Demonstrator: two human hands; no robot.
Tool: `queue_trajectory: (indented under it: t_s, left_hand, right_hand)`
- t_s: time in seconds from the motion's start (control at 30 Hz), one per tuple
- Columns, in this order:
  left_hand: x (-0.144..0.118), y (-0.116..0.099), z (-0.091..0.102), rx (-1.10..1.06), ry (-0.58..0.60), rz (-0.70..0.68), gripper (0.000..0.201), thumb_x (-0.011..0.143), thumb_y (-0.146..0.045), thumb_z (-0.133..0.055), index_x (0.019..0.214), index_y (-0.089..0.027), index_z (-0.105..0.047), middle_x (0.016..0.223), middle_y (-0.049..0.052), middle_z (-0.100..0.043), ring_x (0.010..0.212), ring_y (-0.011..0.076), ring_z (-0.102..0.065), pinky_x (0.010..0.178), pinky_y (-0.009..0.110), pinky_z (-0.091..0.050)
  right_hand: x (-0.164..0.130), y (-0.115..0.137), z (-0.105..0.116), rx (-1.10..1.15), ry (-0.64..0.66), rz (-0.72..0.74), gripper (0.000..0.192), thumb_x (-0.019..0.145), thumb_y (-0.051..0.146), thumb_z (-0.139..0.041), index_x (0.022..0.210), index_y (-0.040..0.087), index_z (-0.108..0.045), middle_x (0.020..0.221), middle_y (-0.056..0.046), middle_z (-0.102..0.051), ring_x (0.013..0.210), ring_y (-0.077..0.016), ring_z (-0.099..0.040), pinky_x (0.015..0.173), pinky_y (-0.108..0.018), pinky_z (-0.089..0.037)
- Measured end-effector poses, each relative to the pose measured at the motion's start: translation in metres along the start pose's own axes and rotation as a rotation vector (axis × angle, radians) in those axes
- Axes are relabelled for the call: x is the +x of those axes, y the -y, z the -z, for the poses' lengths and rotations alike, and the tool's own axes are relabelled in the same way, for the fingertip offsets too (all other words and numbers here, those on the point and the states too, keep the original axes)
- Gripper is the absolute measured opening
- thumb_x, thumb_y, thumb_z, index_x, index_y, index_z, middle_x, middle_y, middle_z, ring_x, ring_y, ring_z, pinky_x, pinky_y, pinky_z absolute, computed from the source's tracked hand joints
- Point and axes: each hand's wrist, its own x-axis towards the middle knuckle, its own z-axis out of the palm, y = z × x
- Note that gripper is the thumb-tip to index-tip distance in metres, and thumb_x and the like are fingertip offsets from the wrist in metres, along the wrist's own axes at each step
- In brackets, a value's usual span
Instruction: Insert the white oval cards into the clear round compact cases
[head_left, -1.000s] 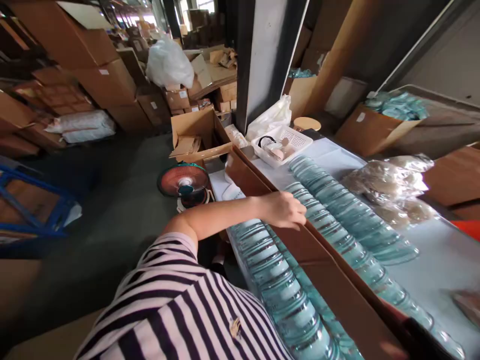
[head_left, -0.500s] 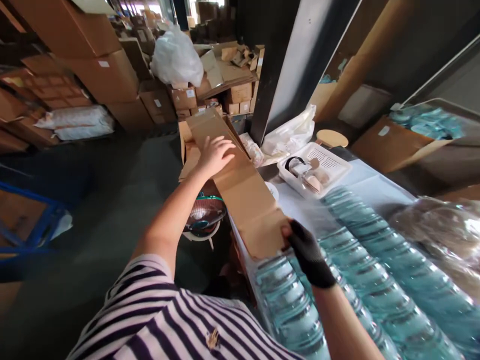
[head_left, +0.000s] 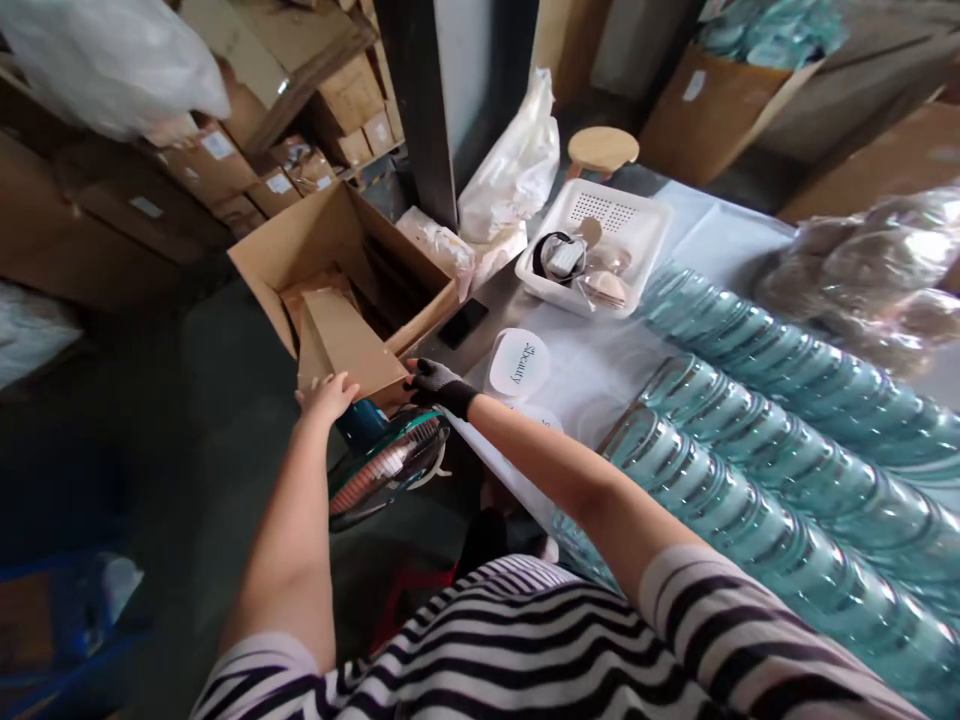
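Note:
A folded cardboard sheet (head_left: 356, 345) lies tilted, its far part inside an open cardboard box (head_left: 416, 325). My bare left hand (head_left: 328, 398) grips the sheet's near edge on the left. At the right corner of that edge, my right hand (head_left: 442, 386), in a dark fingerless glove, holds the cardboard between thumb and fingers. Just below both hands stands an electric fan (head_left: 390, 465) with a green rim. More brown cardboard is inside the box, partly hidden by the sheet.
Rows of nested clear bluish plastic containers (head_left: 750, 480) lie on the table to the right. A white basket (head_left: 652, 230) with small items, a phone (head_left: 463, 323), round white labels (head_left: 520, 362) and a white plastic bag (head_left: 510, 170) are nearby. A wooden stool (head_left: 603, 148) stands behind.
The cardboard sheet has moved away from the containers into the open box. My right hand has travelled left with it, and my left hand has shifted to its near edge. The view has turned downward.

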Motion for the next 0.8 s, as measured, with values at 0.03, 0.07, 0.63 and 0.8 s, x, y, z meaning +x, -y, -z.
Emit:
queue_trajectory:
  t_s: [0.03,0.07,0.63,0.8]
  left_hand:
    - [0.007,-0.007,0.002,-0.013,-0.061,-0.018,0.051,0.092,-0.040,-0.047,0.138,-0.020,-0.054,0.150,0.015,-0.047,0.141,0.0408,-0.036,0.109,0.069,-0.028]
    - [0.014,-0.019,0.006,-0.049,-0.134,-0.073,0.051,0.092,-0.037,-0.047,0.139,-0.018,-0.053,0.150,0.015,-0.047,0.141,0.0379,-0.036,0.112,0.063,-0.030]
    - [0.127,-0.272,-0.096,-0.202,-0.048,-0.218,0.090,0.077,-0.033,-0.072,0.152,-0.009,-0.027,0.154,0.023,-0.038,0.141,0.0358,-0.037,0.112,0.051,-0.035]
    - [0.132,-0.269,-0.102,-0.185,-0.156,-0.232,0.079,0.083,-0.036,-0.066,0.148,-0.006,-0.034,0.145,0.023,-0.048,0.132,0.0345,-0.047,0.109,0.045,-0.039]
  right_hand:
    - [-0.014,-0.006,0.010,-0.001,-0.015,0.003,0.037,0.093,0.026,-0.057,0.128,0.013,-0.058,0.077,0.004,-0.067,0.061,-0.0083,-0.057,0.062,-0.024,-0.052]
    - [-0.031,-0.012,0.022,0.038,-0.027,-0.004,0.035,0.092,0.026,-0.059,0.125,0.014,-0.060,0.080,0.002,-0.068,0.065,-0.0090,-0.058,0.064,-0.024,-0.052]
    - [-0.370,-0.181,0.102,0.424,-1.284,-0.508,0.063,0.061,0.073,-0.067,0.115,0.040,-0.065,0.106,-0.013,-0.072,0.099,-0.0315,-0.071,0.087,-0.041,-0.059]
    - [-0.368,-0.181,0.095,0.444,-1.225,-0.529,0.053,0.063,0.070,-0.067,0.109,0.042,-0.067,0.104,-0.010,-0.074,0.103,-0.0341,-0.069,0.093,-0.045,-0.057]
